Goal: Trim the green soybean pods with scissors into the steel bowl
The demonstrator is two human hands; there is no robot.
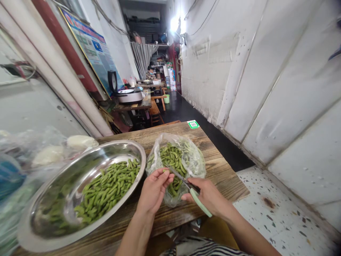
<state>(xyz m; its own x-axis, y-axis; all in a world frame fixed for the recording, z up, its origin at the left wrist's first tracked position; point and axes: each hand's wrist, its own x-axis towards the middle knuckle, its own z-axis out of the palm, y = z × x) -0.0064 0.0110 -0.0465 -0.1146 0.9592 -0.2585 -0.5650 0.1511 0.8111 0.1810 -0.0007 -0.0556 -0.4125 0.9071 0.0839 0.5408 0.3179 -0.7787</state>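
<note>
My left hand (156, 186) is closed in a pinch on a green pod, probably edamame, of which only a bit shows at the fingertips. In my right hand (204, 193) is a pair of scissors (198, 203) with pale green handles, its blades pointing toward the left fingertips. Both hands are over the near side of a clear plastic bag (195, 156) full of edamame pods (173, 156). To their left stands a large oval steel basin (144, 156), with a heap of loose green pods (109, 188) in it.
The wooden table (221, 170) carries a green QR code sticker (193, 124) at its far corner. Plastic bags (50, 153) crowd the left side. Farther back are a rice cooker (130, 96) on another table, a bench and a seated person (150, 73). A white wall runs along the right.
</note>
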